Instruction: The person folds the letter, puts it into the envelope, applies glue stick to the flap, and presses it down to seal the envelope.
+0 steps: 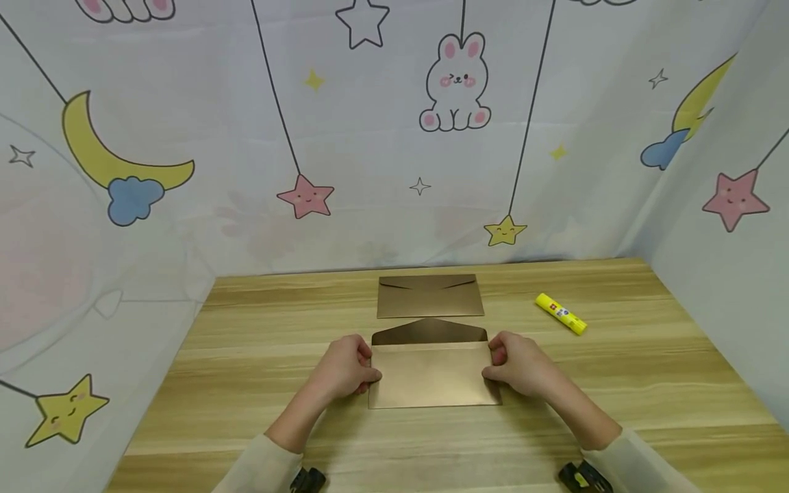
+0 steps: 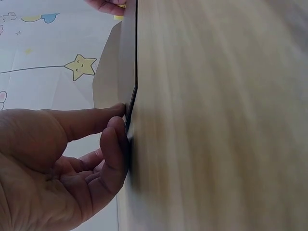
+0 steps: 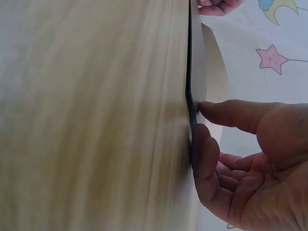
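A bronze-gold envelope (image 1: 431, 376) lies before me with its darker flap (image 1: 429, 331) raised away from me. My left hand (image 1: 346, 368) pinches its left edge, thumb on top and fingers curled beneath. At the right edge my right hand (image 1: 519, 364) pinches it the same way. In the left wrist view, the envelope (image 2: 128, 53) bends up slightly where the thumb and fingertips grip it. The right wrist view likewise shows the envelope (image 3: 196, 62) lifted a little at its gripped end, close over the wood.
Just behind lies a second bronze envelope (image 1: 430, 301) with its flap folded down. A yellow glue stick (image 1: 561, 314) rests at the right on the wooden table (image 1: 259, 329). A printed curtain (image 1: 370, 137) hangs along the table's back edge.
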A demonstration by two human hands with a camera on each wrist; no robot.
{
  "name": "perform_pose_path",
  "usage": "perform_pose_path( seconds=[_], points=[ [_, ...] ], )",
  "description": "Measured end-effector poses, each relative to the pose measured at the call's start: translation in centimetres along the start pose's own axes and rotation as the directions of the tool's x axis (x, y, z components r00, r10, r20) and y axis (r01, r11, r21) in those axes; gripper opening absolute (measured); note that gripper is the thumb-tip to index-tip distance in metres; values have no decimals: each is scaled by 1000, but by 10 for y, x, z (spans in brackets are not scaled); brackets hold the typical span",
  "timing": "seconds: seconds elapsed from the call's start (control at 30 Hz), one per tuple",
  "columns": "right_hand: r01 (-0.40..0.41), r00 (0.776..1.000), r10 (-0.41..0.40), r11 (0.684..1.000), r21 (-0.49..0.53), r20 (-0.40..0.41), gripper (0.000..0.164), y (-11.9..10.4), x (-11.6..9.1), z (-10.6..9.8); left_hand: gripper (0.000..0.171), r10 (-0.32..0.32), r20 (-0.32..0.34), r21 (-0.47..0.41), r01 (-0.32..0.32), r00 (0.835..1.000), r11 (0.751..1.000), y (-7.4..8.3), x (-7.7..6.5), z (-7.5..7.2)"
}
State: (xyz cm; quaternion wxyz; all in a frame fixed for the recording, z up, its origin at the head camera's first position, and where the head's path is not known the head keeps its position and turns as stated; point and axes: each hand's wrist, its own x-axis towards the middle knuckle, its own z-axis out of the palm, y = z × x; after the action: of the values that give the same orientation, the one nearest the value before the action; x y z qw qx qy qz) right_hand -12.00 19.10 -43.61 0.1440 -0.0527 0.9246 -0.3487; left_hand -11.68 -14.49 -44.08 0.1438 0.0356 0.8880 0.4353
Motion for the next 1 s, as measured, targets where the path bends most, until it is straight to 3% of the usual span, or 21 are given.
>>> perform_pose_path(
  seconds=[0.23, 0.37, 0.53, 0.67, 0.83, 1.0],
  points=[
    [28, 1000, -28, 1000, 0, -12, 48, 1, -1, 0, 38, 2, -15, 14, -2, 1000, 1000, -1, 0, -1],
    [41, 999, -41, 999, 6, -26, 50, 4, -1, -2, 41, 43, -75, 44, -40, 996, 998, -2, 1, -4],
    [45, 998, -45, 999, -6, -47, 52, 9, 1, -12, 43, 103, -177, 101, -86, 979, 991, 0, 7, -7],
    [45, 996, -47, 998, -34, -79, 52, 12, 3, -26, 46, 175, -240, 147, -143, 955, 979, 3, 10, -11],
    [37, 984, -55, 994, -107, -168, 52, 17, 9, -44, 55, 307, -257, 296, -228, 917, 928, 7, 11, -16],
    [-1, 966, -42, 986, -167, -253, 53, 25, 17, -61, 60, 439, -229, 433, -313, 869, 845, 6, 14, -19]
  ],
)
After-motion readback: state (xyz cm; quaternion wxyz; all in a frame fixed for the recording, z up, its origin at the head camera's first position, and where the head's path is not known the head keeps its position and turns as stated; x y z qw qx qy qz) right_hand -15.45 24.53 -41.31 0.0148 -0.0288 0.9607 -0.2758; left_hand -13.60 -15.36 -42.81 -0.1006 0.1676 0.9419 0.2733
